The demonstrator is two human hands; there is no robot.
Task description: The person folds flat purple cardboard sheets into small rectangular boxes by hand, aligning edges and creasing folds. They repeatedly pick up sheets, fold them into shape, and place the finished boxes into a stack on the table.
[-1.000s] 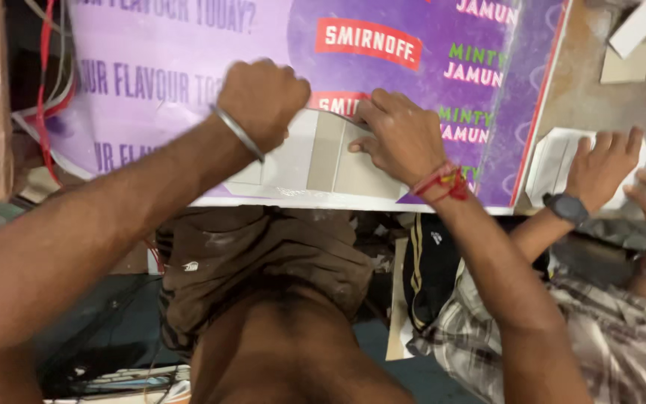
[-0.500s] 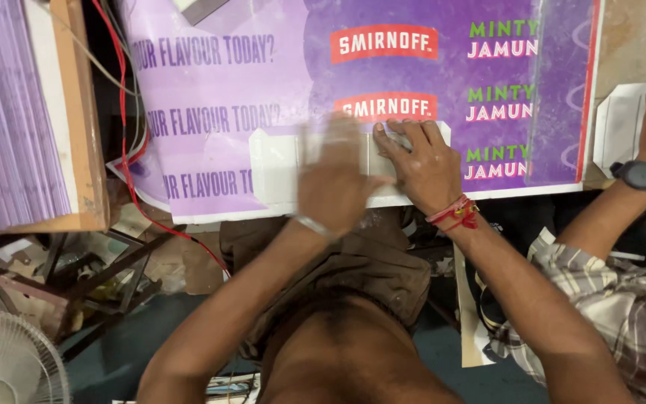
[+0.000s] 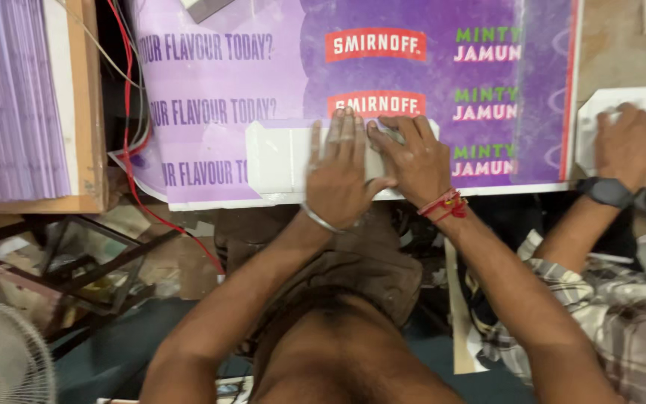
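A white flat card piece (image 3: pixel 278 157) lies on a large purple printed sheet (image 3: pixel 218 82) at the near edge of the work surface. My left hand (image 3: pixel 342 176), with a metal bangle at the wrist, presses flat on the white piece, fingers spread. My right hand (image 3: pixel 413 161), with a red thread at the wrist, presses on the same piece beside it, fingertips touching its upper edge. Neither hand grips anything.
A co-worker's hand (image 3: pixel 626 138) with a dark watch rests on another white piece (image 3: pixel 600 105) at the right. A stack of purple sheets (image 3: pixel 9 105) sits on a wooden board at left. Red wires (image 3: pixel 132 150) hang by the sheet. A fan (image 3: pixel 1 352) stands bottom left.
The view has shifted right and lower. My left hand went from a fist on the sheet to lying flat on the white piece beside my right hand.
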